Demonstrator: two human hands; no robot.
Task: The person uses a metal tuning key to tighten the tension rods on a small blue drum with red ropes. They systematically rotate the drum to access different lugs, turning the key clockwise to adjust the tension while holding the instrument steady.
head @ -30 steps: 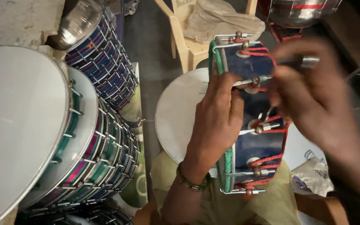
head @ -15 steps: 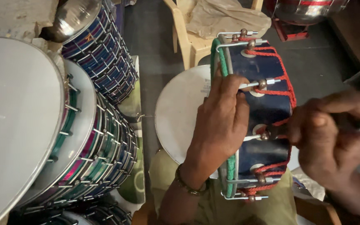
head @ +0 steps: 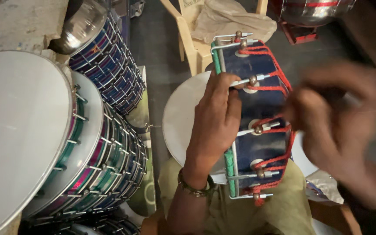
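Observation:
A small blue drum (head: 254, 61) with red rope lacing, metal tension rods and a green rim stands on edge on my lap. My left hand (head: 214, 126) grips its green rim, fingers laid over the blue shell by a rod. My right hand (head: 340, 126) is blurred with motion just right of the lacing, fingers curled around what looks like a thin metal tool (head: 357, 101). Behind the drum lies a white round drumhead (head: 180, 122).
Two large drums with white heads and shiny striped shells (head: 18, 130) lean at the left, a third (head: 109, 69) behind them under a steel vessel (head: 81, 24). A pale plastic chair (head: 192, 48) with a bag stands beyond; a steel drum (head: 314, 11) sits top right.
My right hand has swung from the drum's upper tension rods down and out to the right of the lacing. The left hand has kept its hold on the rim.

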